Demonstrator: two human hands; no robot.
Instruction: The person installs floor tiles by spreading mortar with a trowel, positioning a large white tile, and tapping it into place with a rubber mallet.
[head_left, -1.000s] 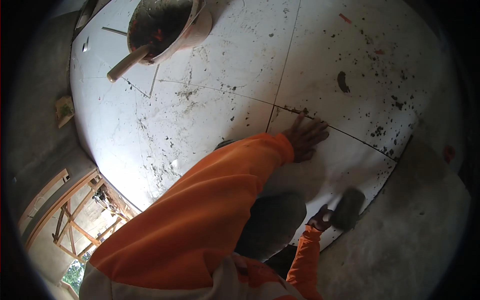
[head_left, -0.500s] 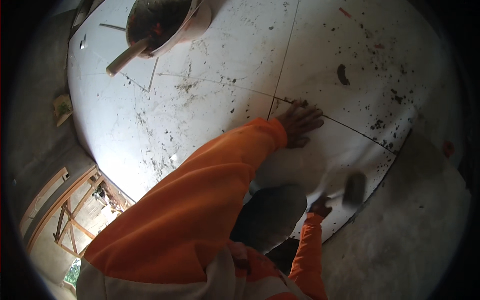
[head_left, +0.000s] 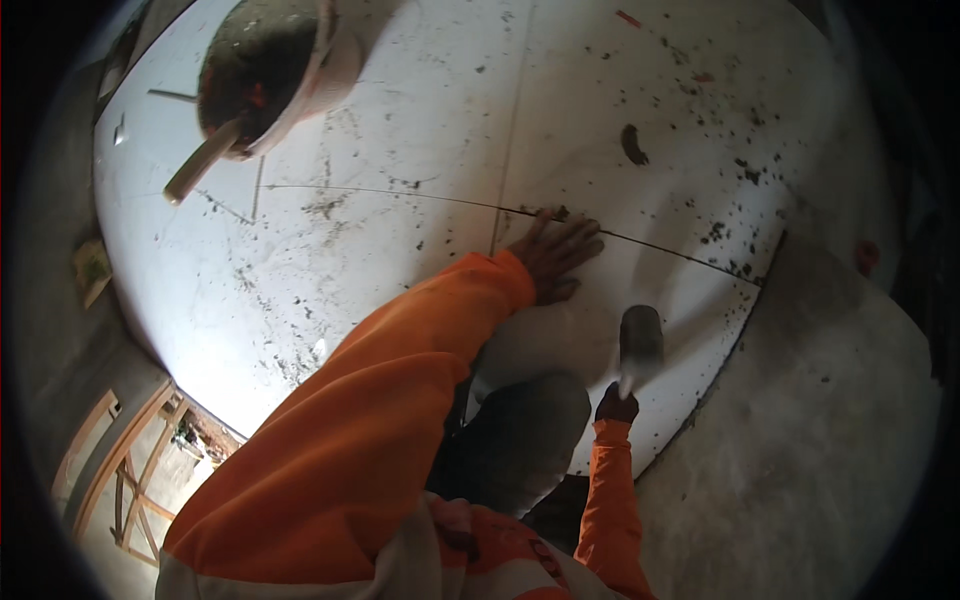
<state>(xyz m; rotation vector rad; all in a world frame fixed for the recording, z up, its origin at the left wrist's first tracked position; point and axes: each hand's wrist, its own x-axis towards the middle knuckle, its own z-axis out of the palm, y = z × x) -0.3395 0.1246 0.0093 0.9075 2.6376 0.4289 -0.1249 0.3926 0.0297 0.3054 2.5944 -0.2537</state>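
Note:
My left hand [head_left: 557, 255] lies flat with fingers spread on a white floor tile [head_left: 560, 335], close to the dark joint along its far edge. To the right and nearer, my right hand [head_left: 617, 404] is closed round the handle of a mallet with a dark head [head_left: 641, 340]. The mallet's head is over the same tile; whether it touches the surface I cannot tell. My bent knee [head_left: 530, 430] covers part of the tile's near side.
A bucket [head_left: 318, 85] with dark contents and a wooden-handled tool [head_left: 203, 160] stands at the far left. Dark crumbs and a larger dark clump [head_left: 633, 145] lie on the tiles. Bare concrete [head_left: 790, 400] borders the tiles on the right. A wooden frame [head_left: 130, 470] is at lower left.
My right hand has swung the mallet leftward, and its head now points away from me over the tile. My left hand stays flat in its place. The whole view has shifted a little.

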